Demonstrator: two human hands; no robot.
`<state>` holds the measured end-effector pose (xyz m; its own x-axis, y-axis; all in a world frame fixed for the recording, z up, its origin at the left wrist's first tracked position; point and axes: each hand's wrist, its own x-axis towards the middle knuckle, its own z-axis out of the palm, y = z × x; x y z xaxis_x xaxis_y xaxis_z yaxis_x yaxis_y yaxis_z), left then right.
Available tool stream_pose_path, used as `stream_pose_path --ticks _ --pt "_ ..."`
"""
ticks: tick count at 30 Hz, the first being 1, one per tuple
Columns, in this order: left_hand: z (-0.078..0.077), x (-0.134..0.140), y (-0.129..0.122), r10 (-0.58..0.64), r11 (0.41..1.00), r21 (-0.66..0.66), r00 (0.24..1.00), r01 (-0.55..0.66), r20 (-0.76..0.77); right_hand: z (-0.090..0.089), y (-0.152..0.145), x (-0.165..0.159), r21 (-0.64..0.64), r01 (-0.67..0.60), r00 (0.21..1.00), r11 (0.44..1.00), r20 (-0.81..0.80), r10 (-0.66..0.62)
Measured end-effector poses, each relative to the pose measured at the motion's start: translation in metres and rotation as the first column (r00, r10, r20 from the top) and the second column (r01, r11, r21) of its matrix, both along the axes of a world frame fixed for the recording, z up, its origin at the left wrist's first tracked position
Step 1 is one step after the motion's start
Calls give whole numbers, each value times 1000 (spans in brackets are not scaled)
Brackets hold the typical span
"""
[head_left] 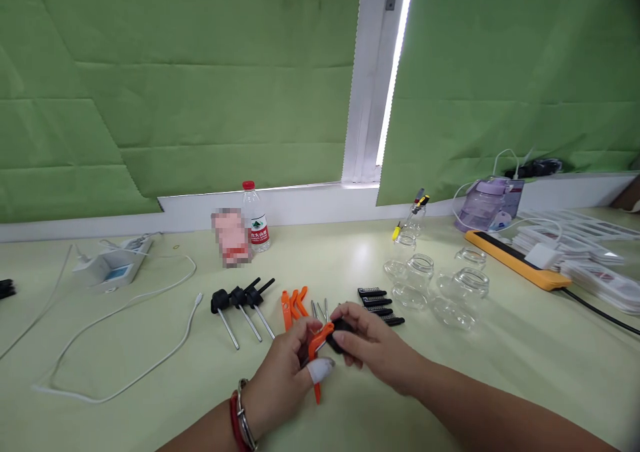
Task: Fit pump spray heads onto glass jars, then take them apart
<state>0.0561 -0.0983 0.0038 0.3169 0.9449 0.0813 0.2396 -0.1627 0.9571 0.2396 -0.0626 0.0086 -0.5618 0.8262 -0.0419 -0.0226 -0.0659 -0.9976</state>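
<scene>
Left hand (286,365): pinching the orange lever (320,342); white wrap (321,370) on the thumb.
Right hand (374,344): thumb and fingers closed about the black block (341,335), most of it covered.
Lever and block: up between the hands, low centre, lever's long end angled toward 6 o'clock. They meet at the lever's upper end; whether joined or only touching, cannot tell.
Spare levers (295,307): just beyond the left fingers, 11 o'clock of the grip.
Rods (321,311): thin, metal, at 12 o'clock, close by the fingers.
Black heads (237,297): three, each with a metal shaft, at 10 o'clock.
Black strips (377,301): stacked at 2 o'clock, just past the right hand.
Jars (419,282): clear glass, farther out at 2 o'clock.
Slip risk: the wrapped thumb probably feels less — lever could twist or drop if the pinch loosens.
Fit risk: right fingers hide much of the block, so a skewed fit might go unnoticed; forcing it could strain the lever.
Scatter risk: rods lie close — a careless knuckle could set them rolling.
Snag risk: white cable (193,325) loops at 9 o'clock; a wide left sweep could catch it.
</scene>
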Motion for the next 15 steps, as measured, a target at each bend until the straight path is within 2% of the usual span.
stream_pose_path --ticks 3,5,7,10,15 --pt "-2 -14 13 241 969 68 968 -237 -62 5 12 12 20 237 970 971 -52 -235" --pt "-1 -27 25 427 904 50 896 -424 -120 7 21 20 4 319 945 948 -77 -317" --pt "0 -39 36 543 838 30 826 -545 -150 8 26 25 -16 344 936 939 -75 -344" --pt "-3 -50 45 573 812 3 798 -583 -188 8 26 26 -27 311 948 950 -57 -312" --pt "-12 -51 46 498 853 -8 817 -522 -291 10 18 21 -6 230 973 973 -22 -230"
